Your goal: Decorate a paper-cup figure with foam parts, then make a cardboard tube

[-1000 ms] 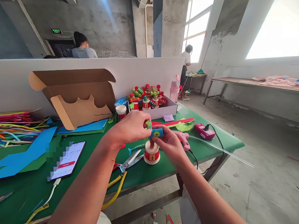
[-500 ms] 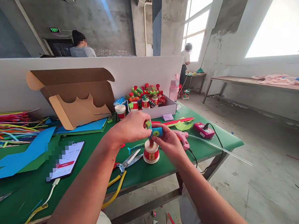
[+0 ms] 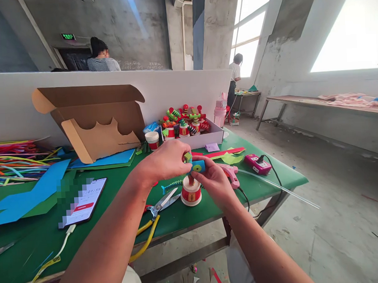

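Above an upturned red-and-white paper cup [image 3: 191, 194], both my hands are closed on small paper parts. My left hand [image 3: 166, 159] pinches a folded green-and-blue paper strip [image 3: 187, 157] against the side of a blue paper tube [image 3: 198, 166]. The tube bears a yellow-green dot, and the fingers of my right hand [image 3: 214, 180] grip it from the right. A reddish-brown stem joins the cup's top to the parts in my hands. A teal pleated paper strip [image 3: 172, 186] sticks out to the left of the cup. Scissors [image 3: 156, 210] with yellow handles lie open beside it.
A pink glue gun [image 3: 231, 175] and clear sticks lie right of my hands, near a magenta power box [image 3: 258, 164]. Behind stand a box of finished paper figures [image 3: 218, 135], stacked cups [image 3: 152, 141] and a cardboard box [image 3: 102, 116]. A phone [image 3: 86, 204] lies left.
My hands keep practically the same hold and place. The phone's timer reads one second more.
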A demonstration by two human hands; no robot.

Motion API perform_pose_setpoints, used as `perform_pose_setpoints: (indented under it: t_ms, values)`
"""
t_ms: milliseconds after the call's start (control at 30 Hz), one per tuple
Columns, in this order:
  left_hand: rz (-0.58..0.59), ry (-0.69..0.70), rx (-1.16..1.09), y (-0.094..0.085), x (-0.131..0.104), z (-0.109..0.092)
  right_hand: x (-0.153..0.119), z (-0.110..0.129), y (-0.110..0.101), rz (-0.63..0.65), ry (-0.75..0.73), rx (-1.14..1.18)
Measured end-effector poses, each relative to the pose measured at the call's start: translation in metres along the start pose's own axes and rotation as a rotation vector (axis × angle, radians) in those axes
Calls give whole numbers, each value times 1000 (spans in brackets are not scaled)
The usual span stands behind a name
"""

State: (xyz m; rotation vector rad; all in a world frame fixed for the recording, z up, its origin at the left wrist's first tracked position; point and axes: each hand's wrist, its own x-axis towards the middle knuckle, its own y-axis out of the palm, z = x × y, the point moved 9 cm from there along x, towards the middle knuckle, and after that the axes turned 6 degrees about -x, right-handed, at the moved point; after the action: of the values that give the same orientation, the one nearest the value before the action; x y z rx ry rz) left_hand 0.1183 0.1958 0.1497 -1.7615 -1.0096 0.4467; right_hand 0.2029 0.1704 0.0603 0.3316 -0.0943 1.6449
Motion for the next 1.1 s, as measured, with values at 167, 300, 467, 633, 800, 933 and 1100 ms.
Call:
perform_pose_setpoints:
  t_ms: [167, 300, 467, 633, 800, 933, 1100]
  values:
    - [5, -10, -2, 0, 0, 1, 0, -1, 0, 3, 2, 15]
    - [16, -17, -25, 0, 0, 1, 1, -3, -1, -5, 5, 48]
    - [17, 2, -16, -3, 1, 1, 3, -8, -4, -24, 13, 87]
    - [8, -7, -113, -9, -2, 9, 4, -10, -8, -40, 31, 122]
    - [-66, 17, -238, -23, -6, 20, 7, -7, -10, -24, -7, 155]
    - [-165, 42, -338, -30, -10, 29, 8, -7, -9, -17, -10, 160]
    - [-229, -4, -427, -23, -18, 43, 11, -10, -12, -48, -16, 162]
